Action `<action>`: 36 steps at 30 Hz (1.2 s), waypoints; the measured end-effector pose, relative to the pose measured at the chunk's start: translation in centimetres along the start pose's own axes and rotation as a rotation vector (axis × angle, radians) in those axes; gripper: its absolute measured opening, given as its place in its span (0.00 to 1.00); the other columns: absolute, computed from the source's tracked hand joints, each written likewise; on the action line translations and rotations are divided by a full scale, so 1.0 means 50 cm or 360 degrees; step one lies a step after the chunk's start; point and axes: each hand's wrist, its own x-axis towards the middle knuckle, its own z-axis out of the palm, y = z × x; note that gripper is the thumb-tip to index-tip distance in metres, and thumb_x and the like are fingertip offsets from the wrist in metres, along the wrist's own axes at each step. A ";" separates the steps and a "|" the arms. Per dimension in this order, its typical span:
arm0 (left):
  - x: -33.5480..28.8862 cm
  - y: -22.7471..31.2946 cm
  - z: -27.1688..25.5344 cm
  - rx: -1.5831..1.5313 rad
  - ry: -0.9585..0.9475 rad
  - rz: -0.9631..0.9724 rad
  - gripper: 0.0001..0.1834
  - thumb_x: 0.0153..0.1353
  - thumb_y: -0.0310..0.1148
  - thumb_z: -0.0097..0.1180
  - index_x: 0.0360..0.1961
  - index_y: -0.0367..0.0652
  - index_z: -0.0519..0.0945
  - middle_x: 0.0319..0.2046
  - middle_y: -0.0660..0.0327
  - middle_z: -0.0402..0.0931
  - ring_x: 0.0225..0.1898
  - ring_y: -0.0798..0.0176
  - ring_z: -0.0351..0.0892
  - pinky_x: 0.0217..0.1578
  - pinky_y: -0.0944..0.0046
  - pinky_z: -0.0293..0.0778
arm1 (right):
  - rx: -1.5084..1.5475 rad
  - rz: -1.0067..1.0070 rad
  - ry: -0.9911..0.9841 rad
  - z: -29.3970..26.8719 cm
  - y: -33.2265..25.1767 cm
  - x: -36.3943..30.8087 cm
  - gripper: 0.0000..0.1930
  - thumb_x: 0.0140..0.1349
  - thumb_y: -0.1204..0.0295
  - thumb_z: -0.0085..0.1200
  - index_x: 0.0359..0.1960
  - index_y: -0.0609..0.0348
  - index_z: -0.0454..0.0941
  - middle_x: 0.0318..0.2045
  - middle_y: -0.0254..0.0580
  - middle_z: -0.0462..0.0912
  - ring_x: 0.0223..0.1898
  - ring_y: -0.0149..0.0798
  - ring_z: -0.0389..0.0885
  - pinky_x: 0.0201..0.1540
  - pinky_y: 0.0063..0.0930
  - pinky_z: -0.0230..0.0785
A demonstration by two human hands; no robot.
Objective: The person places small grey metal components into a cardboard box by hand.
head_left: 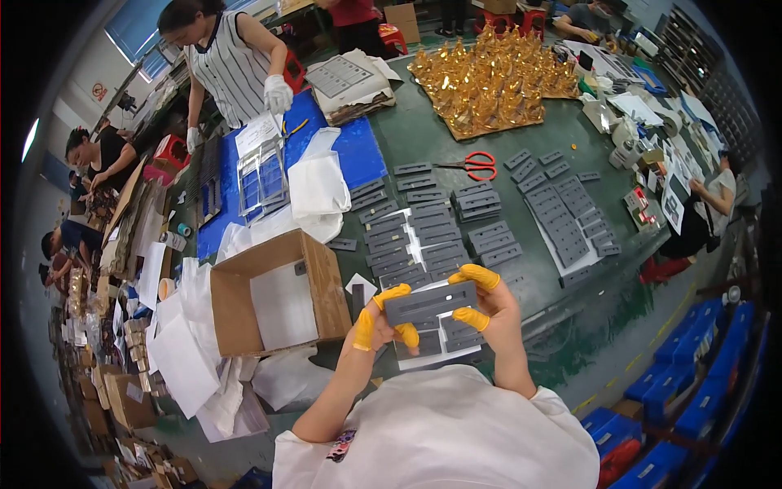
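Note:
Between my two hands is a dark grey slotted bar (pixel 430 302), lifted above the table close to my body. My left hand (pixel 383 320), in yellow finger cots, grips its left end. At the right end, my right hand (pixel 482 303) pinches it, also with yellow cots on the fingers. Beneath and beyond it, rows of similar grey bars (pixel 432 228) lie on white sheets. More of these bars (pixel 562 212) are laid out to the right. Left of my hands stands an open cardboard box (pixel 326 285) with a white sheet inside.
Red-handled scissors (pixel 481 166) lie beyond the bars on the green table (pixel 529 297). Gold foil-like pieces (pixel 497 77) crowd a board at the back. White wrapping (pixel 191 326) surrounds the box. A person in white gloves (pixel 236 65) works across the blue mat (pixel 358 147).

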 end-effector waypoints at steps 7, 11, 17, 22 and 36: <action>0.003 0.015 -0.073 0.0695 0.0354 0.0006 0.26 0.65 0.49 0.32 0.48 0.37 0.69 0.33 0.58 0.75 0.33 0.67 0.74 0.37 0.66 0.69 | -0.0130 -0.0019 0.0017 -0.041 0.013 -0.019 0.26 0.45 0.80 0.61 0.49 0.65 0.68 0.43 0.42 0.75 0.45 0.34 0.73 0.50 0.27 0.64; 0.054 0.089 -0.274 0.1349 0.1046 0.0438 0.17 0.64 0.35 0.39 0.47 0.36 0.71 0.33 0.60 0.75 0.33 0.70 0.74 0.35 0.72 0.69 | -0.0331 0.0163 0.0526 -0.144 0.025 -0.023 0.23 0.48 0.84 0.56 0.49 0.62 0.69 0.43 0.37 0.75 0.43 0.30 0.73 0.46 0.21 0.66; 0.077 0.017 -0.681 0.2119 0.0996 -0.0623 0.23 0.54 0.39 0.51 0.48 0.36 0.69 0.35 0.55 0.73 0.34 0.65 0.73 0.32 0.69 0.70 | -0.0456 0.0341 0.0904 -0.363 0.125 -0.095 0.21 0.53 0.87 0.48 0.50 0.64 0.67 0.44 0.41 0.72 0.43 0.34 0.73 0.44 0.26 0.73; 0.116 -0.115 -0.789 0.2650 0.0790 -0.1031 0.42 0.46 0.55 0.54 0.54 0.30 0.63 0.52 0.37 0.63 0.56 0.47 0.61 0.55 0.62 0.56 | -0.0449 0.0705 0.0883 -0.437 0.212 -0.171 0.22 0.54 0.87 0.44 0.52 0.62 0.66 0.44 0.39 0.70 0.44 0.34 0.71 0.44 0.29 0.73; 0.169 -0.211 -0.656 0.2528 0.1048 -0.0958 0.32 0.51 0.30 0.45 0.57 0.28 0.54 0.57 0.40 0.52 0.58 0.40 0.53 0.57 0.48 0.55 | -0.1165 0.0355 0.0979 -0.480 0.336 -0.127 0.30 0.50 0.89 0.48 0.57 0.60 0.59 0.52 0.43 0.59 0.52 0.39 0.66 0.52 0.27 0.63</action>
